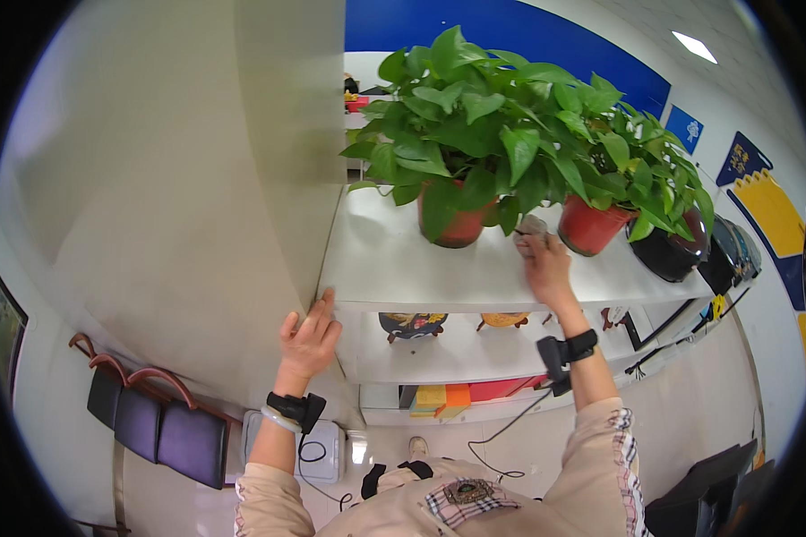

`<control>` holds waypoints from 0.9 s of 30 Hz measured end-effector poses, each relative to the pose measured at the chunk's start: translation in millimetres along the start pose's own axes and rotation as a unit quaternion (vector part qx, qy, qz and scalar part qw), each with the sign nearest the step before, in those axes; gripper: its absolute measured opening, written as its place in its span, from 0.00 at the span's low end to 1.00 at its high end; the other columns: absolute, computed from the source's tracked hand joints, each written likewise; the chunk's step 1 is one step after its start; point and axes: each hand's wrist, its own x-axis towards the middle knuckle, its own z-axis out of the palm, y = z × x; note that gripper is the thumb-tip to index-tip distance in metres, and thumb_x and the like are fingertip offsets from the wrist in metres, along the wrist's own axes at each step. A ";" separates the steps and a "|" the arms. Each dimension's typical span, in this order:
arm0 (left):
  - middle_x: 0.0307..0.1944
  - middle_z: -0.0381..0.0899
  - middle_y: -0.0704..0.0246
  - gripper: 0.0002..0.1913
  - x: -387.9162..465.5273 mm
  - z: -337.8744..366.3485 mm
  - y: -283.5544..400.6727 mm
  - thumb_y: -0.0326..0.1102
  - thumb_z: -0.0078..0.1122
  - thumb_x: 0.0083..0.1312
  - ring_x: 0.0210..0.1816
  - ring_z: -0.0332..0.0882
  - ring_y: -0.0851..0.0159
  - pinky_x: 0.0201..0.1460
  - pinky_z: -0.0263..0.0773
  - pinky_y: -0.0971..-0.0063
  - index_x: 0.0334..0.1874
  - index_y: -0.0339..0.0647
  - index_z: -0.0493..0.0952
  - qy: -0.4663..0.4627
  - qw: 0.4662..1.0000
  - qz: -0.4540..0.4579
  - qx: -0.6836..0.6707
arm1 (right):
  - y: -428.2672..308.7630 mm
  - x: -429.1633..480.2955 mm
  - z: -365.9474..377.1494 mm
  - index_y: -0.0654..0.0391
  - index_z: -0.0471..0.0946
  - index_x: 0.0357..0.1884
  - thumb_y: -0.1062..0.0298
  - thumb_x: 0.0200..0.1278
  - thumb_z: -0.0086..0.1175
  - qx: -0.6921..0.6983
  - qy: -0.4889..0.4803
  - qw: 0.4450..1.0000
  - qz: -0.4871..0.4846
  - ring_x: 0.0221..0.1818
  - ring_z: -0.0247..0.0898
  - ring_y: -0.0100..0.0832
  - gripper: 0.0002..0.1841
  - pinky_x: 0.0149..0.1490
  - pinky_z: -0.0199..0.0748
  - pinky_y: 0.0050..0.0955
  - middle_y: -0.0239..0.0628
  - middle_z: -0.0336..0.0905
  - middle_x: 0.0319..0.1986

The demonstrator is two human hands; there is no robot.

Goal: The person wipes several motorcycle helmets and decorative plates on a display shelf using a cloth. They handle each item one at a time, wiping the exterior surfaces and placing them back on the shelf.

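Note:
My right hand (549, 268) is on the white shelf top (389, 275), its fingers closed on a crumpled grey cloth (532, 231). That cloth lies between two red plastic pots of leafy pothos, the left pot (453, 218) and the right pot (592, 228). At the shelf's front left corner, my left hand (312, 339) has its fingers apart and holds nothing; its fingertips touch the edge beside a pale wall panel. Both wrists wear black strapped devices with cables.
A glossy black object (672, 252) stands right of the pots. Small round stools (413, 324) sit on the shelf below, with colourful boxes (467, 395) lower down. Dark-seated chairs (191, 440) and a lidded plastic bin (329, 450) are at the lower left.

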 end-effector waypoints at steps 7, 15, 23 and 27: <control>0.59 0.81 0.76 0.11 1.6 0.1 -0.2 0.30 0.51 0.59 0.63 0.67 0.71 0.73 0.46 0.64 0.20 0.53 0.65 0.000 1.000 0.004 -0.001 | -23.2 -24.8 -5.0 0.48 0.73 0.57 0.76 0.56 0.49 0.157 -0.085 0.970 -0.162 0.51 0.70 0.55 0.24 0.54 0.68 0.52 0.50 0.71 0.54; 0.60 0.79 0.74 0.10 3.0 -2.6 5.6 0.30 0.53 0.57 0.63 0.67 0.68 0.72 0.46 0.61 0.20 0.51 0.65 -0.018 1.000 -0.020 0.006 | 65.9 69.9 51.8 0.51 0.73 0.57 0.74 0.61 0.46 0.042 -0.164 0.985 -0.039 0.52 0.71 0.58 0.20 0.55 0.72 0.48 0.52 0.72 0.54; 0.62 0.78 0.74 0.08 0.0 -2.3 13.6 0.29 0.53 0.56 0.64 0.65 0.67 0.73 0.44 0.59 0.20 0.51 0.68 -0.033 0.998 -0.058 0.005 | 16.2 40.0 54.2 0.59 0.74 0.53 0.65 0.61 0.52 -0.023 -0.039 0.976 -0.212 0.50 0.70 0.58 0.18 0.54 0.71 0.52 0.55 0.70 0.52; 0.61 0.78 0.74 0.08 -1.1 -2.1 15.2 0.29 0.54 0.56 0.64 0.65 0.67 0.74 0.43 0.59 0.21 0.51 0.70 -0.032 0.997 -0.065 0.012 | -56.2 -24.2 -3.4 0.63 0.71 0.56 0.73 0.53 0.56 0.047 -0.088 0.948 -0.302 0.50 0.69 0.55 0.25 0.53 0.72 0.48 0.58 0.69 0.48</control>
